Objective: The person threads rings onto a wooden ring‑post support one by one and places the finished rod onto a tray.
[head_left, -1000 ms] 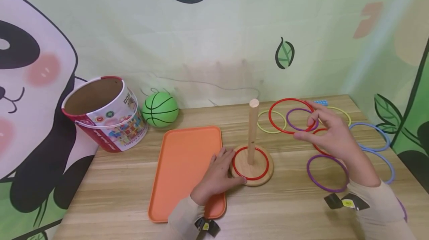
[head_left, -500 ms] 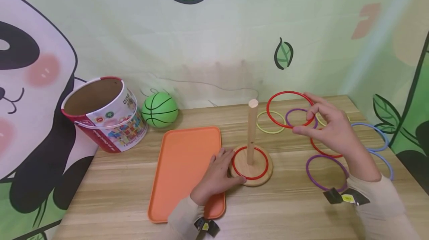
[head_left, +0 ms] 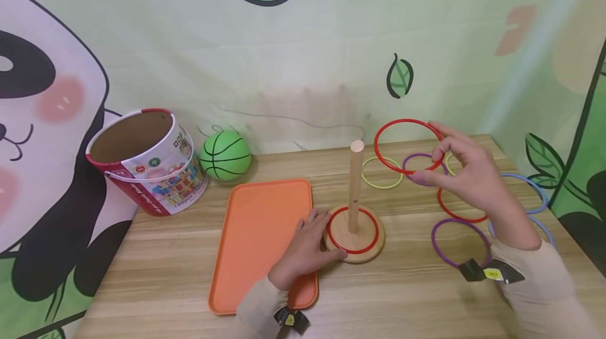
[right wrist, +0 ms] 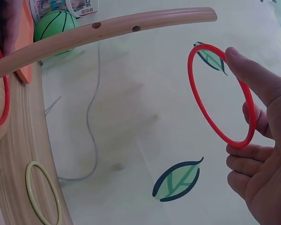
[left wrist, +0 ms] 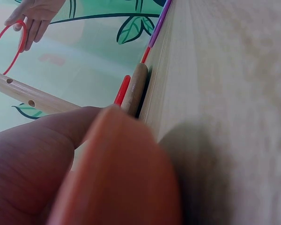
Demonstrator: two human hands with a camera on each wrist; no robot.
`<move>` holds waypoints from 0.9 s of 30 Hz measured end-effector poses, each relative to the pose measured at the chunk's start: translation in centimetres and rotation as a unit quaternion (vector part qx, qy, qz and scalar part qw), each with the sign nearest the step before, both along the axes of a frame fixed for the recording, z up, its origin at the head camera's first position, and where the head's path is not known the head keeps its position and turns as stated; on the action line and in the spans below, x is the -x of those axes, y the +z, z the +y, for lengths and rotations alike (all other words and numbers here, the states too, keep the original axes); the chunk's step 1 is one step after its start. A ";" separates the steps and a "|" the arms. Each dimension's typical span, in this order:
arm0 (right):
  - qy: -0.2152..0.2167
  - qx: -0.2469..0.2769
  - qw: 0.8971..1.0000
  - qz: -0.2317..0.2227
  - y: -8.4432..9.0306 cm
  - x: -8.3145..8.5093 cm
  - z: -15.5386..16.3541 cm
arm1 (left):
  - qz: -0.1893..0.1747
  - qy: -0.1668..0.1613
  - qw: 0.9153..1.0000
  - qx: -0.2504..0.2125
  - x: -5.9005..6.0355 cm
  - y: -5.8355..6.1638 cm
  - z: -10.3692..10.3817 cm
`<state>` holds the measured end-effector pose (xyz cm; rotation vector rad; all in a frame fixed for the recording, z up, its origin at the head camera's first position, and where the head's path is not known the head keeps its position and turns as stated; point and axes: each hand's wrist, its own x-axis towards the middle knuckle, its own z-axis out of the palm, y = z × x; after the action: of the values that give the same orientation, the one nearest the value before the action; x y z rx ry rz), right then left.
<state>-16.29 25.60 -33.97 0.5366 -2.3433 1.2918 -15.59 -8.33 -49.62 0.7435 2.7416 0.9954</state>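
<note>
Right hand point(head_left: 468, 173): the thumb and the fingers pinch the right edge of the held ring point(head_left: 376, 146), a red one, right of centre in the head view.
Held ring: it is in the air, to the right of the top of the peg point(head_left: 355, 186) and apart from it.
Left hand point(head_left: 307, 247): the thumb and the forefinger are spread apart and rest at the left edge of the base point(head_left: 366, 239); how strongly they press, I cannot tell.
Base: round and wooden, it lies flat on the table point(head_left: 161, 276), below the middle of the frame; the low ring point(head_left: 377, 231), also red, lies on it around the upright peg.
Step in hand: in my judgement, it is the bringing of the held ring to the peg; it is not yet over the top.
Next move: it would call for a shift to the left of the frame, until the peg's top is under the opening, then a level lowering, while the base is kept quiet. A ring too tilted could catch on the top.
Other rings: yellow rings point(head_left: 363, 172), purple rings point(head_left: 433, 238), blue rings point(head_left: 546, 202) and a further red one, all at the right of the frame.
Tray point(head_left: 265, 233): orange, left of the base, partly under the left arm.
Ball point(head_left: 225, 155): green, behind the tray, beside the bucket point(head_left: 161, 176) at the left.
</note>
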 end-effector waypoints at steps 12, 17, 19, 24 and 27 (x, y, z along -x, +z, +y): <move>0.010 -0.010 0.999 0.035 1.2 0.3 -0.2 | 0.005 -0.001 1.000 -0.003 -0.1 0.0 -0.1; -0.001 -0.003 1.000 0.014 1.8 0.3 -0.3 | 0.008 -0.004 1.000 -0.003 -0.1 0.1 -0.1; -0.002 0.003 1.000 0.000 2.1 0.4 -0.3 | 0.010 -0.005 1.000 -0.005 -0.1 0.1 -0.1; -0.005 0.010 1.000 -0.015 2.7 0.4 -0.2 | 0.004 -0.003 1.000 -0.005 -0.1 0.0 -0.1; 0.001 0.019 1.000 -0.018 3.2 0.3 -0.2 | 0.000 -0.003 1.000 -0.001 -0.1 0.1 0.0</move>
<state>-16.60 25.40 -30.80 0.5076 -2.3422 1.3537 -15.49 -8.37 -49.50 0.7508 2.7376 0.9985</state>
